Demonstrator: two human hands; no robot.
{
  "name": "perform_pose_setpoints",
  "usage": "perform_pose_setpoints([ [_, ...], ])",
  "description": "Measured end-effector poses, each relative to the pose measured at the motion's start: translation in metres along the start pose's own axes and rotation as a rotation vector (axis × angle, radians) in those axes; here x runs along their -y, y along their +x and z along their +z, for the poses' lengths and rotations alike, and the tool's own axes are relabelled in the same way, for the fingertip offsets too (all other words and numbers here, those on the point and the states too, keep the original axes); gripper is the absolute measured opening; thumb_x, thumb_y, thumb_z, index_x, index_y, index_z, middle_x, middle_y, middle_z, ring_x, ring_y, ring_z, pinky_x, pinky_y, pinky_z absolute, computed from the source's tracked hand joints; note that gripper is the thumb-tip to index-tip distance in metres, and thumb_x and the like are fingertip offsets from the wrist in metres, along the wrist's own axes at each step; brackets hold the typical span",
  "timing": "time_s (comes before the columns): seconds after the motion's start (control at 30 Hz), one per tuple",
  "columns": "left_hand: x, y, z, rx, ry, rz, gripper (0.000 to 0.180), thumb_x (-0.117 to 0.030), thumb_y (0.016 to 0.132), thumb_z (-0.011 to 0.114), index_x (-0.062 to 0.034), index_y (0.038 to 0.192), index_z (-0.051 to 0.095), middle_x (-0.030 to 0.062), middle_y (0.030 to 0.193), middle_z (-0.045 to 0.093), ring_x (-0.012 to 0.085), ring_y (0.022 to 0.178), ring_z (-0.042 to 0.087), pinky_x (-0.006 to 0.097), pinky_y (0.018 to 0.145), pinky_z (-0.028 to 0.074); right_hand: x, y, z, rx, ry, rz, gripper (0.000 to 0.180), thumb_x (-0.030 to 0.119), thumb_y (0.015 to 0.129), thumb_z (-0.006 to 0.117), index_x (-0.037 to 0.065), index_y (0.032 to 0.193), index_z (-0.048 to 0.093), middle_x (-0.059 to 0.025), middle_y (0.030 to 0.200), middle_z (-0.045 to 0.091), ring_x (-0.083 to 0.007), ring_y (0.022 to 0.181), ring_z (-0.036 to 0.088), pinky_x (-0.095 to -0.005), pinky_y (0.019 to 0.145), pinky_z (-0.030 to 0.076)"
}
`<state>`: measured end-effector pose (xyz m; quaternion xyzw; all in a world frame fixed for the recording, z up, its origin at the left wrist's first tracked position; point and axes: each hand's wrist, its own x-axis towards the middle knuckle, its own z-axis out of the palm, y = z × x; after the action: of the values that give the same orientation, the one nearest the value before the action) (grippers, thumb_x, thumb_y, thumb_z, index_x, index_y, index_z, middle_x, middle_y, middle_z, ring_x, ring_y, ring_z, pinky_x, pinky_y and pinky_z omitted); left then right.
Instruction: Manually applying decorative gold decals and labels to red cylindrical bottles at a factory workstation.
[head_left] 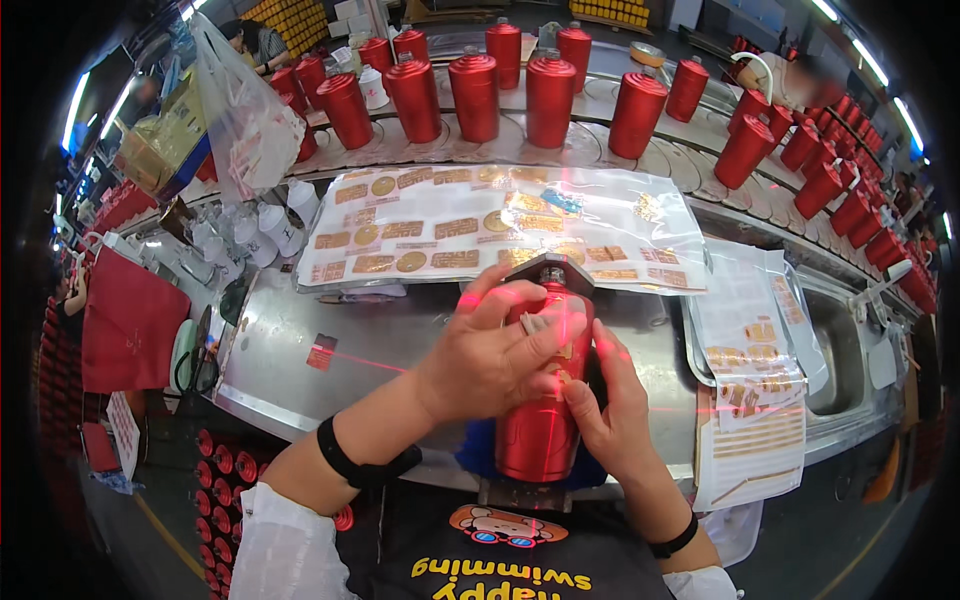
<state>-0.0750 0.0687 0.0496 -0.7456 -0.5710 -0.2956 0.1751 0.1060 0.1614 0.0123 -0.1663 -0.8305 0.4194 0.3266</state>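
A glossy red bottle [533,440] with a bare threaded neck leans in a metal holder [548,268] in front of me, with blue cloth [482,447] under its lower part. Gold marks show on its front between my hands. My left hand [490,345] curls over the upper front of the bottle, fingers bent and pressing on it; a pale band circles one finger. Along the bottle's right side lies my right hand [618,405], its thumb on the front. Red laser lines cross the bottle and both hands. My fingers partly cover the gold marks.
Clear sheets of gold stickers [410,232] lie beyond the bottle; more sheets [745,330] hang at the right beside a sink [838,350]. Red bottles [550,100] stand along a curved conveyor [480,150]. White bottles [280,228] and a plastic bag [240,110] are at the left.
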Motion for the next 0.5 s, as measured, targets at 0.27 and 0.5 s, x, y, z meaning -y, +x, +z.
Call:
perform_pose_setpoints([
  [0.27, 0.000, 0.000, -0.002, -0.029, 0.005, -0.001, 0.047, -0.034, 0.081, 0.066, -0.0079, 0.119, 0.062, 0.0046, 0.102, 0.068, 0.0259, 0.105, 0.055, 0.051, 0.106, 0.034, 0.006, 0.017, -0.040, -0.250, 0.194, 0.055, 0.041, -0.003, 0.089, 0.054, -0.004, 0.129, 0.046, -0.0141, 0.105, 0.065, -0.0228, 0.084, 0.065, -0.0287, 0.076, 0.052],
  [0.5, 0.016, -0.007, 0.010, -0.050, -0.105, -0.169, 0.048, -0.038, 0.098, 0.046, -0.0017, 0.128, 0.056, 0.0144, 0.113, 0.063, 0.0309, 0.109, 0.054, 0.047, 0.105, 0.033, 0.027, 0.059, -0.054, 0.031, 0.017, -0.014, 0.029, 0.008, 0.084, 0.067, 0.003, 0.111, 0.057, -0.0103, 0.084, 0.066, -0.0192, 0.073, 0.064, -0.0304, 0.069, 0.050],
])
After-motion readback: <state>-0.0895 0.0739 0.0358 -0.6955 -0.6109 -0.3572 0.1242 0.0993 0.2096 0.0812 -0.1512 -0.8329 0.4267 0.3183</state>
